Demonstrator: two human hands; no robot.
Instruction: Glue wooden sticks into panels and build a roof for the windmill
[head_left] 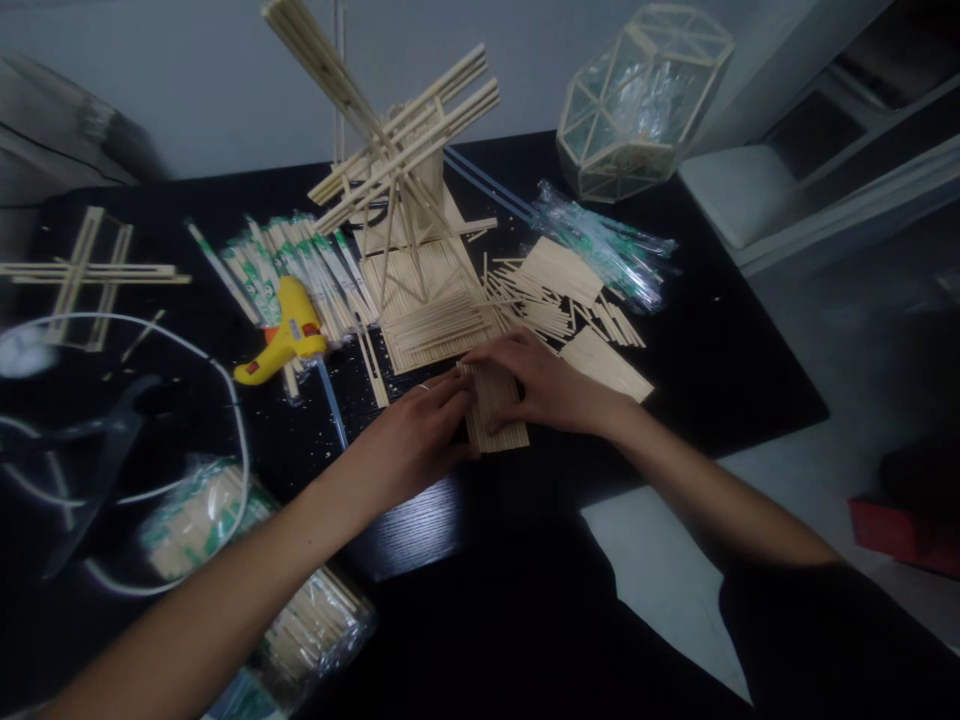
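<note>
Near the table's front edge lies a small panel of wooden sticks (pixel 499 410) set side by side. My left hand (pixel 424 430), wearing a ring, presses its bent fingers along the panel's left edge. From the right, my right hand (pixel 536 380) curls over the panel, its fingers at the far edge and thumb on the top face. Just beyond is a larger stick base (pixel 409 275) with loose sticks (pixel 442 325) lying on it. A windmill-like stick model (pixel 420 150) with crossed blades rises at its back.
To the left are a yellow glue gun (pixel 289 335), wrapped chopsticks (pixel 300 260), a stick frame (pixel 82 270) and a white cable (pixel 240 430). Bagged chopsticks (pixel 315 630) lie near my left forearm. At right are cut sticks (pixel 536 310), flat panels (pixel 607 362), plastic wrappers (pixel 600 240) and a faceted clear case (pixel 645 105).
</note>
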